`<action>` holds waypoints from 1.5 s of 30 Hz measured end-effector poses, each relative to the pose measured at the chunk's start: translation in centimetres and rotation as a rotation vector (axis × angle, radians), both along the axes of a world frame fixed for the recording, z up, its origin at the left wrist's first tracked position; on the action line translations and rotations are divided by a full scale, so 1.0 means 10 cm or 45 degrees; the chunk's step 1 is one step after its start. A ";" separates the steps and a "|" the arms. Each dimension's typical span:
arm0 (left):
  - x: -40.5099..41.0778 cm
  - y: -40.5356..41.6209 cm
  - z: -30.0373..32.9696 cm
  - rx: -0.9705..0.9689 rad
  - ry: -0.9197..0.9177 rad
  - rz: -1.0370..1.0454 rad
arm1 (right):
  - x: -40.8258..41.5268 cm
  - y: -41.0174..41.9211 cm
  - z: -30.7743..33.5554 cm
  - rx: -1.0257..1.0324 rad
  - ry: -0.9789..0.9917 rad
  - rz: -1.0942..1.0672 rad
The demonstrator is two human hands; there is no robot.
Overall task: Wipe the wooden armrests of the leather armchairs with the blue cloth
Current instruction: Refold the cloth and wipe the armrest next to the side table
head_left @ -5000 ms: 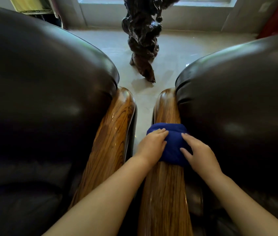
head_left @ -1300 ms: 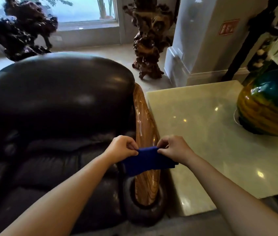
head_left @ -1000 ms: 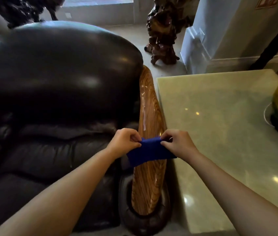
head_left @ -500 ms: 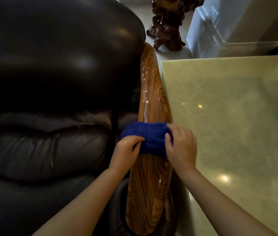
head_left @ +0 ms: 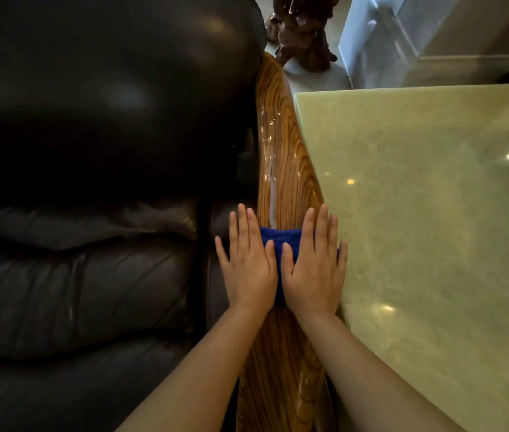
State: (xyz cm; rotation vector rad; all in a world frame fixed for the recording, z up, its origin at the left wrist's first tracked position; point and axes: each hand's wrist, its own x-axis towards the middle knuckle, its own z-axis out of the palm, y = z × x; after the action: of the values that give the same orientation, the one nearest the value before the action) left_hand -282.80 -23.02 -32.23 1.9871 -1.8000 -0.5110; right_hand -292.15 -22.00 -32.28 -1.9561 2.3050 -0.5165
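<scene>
A glossy wooden armrest (head_left: pixel 284 169) with strong grain runs along the right side of a dark leather armchair (head_left: pixel 91 120). The blue cloth (head_left: pixel 279 241) lies across the armrest near its middle. My left hand (head_left: pixel 248 266) and my right hand (head_left: pixel 312 269) rest side by side on the cloth, palms flat and fingers stretched forward, pressing it onto the wood. Only a strip of cloth shows between and ahead of the hands. A wet-looking shine streaks the wood beyond the cloth.
A pale green polished stone table (head_left: pixel 434 213) sits tight against the armrest's right side. On the floor beyond stand a dark carved wood sculpture (head_left: pixel 303 29) and a white pillar base (head_left: pixel 381 42).
Both hands went from pinching the cloth's ends above the armrest to lying flat on it. The view has tilted down and closer to the armrest.
</scene>
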 end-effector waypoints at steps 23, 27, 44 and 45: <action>-0.04 -1.34 0.18 0.036 0.146 -0.065 | 0.00 -1.31 0.25 0.073 -0.045 -0.008; -0.06 -1.57 0.18 0.029 0.181 -0.044 | -0.02 -1.53 0.29 0.068 -0.067 0.019; -0.03 -2.36 0.35 -0.064 0.207 -0.054 | -0.14 -2.48 0.41 0.120 -0.145 0.061; 0.06 -2.24 0.37 -0.137 0.177 -0.109 | -0.18 -2.42 0.44 0.055 -0.155 0.069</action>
State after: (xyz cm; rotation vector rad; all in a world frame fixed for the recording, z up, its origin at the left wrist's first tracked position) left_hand -282.24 -45.46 -28.54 1.7651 -1.7937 -0.5519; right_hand -293.91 -46.19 -27.85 -1.9055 2.1663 -0.5589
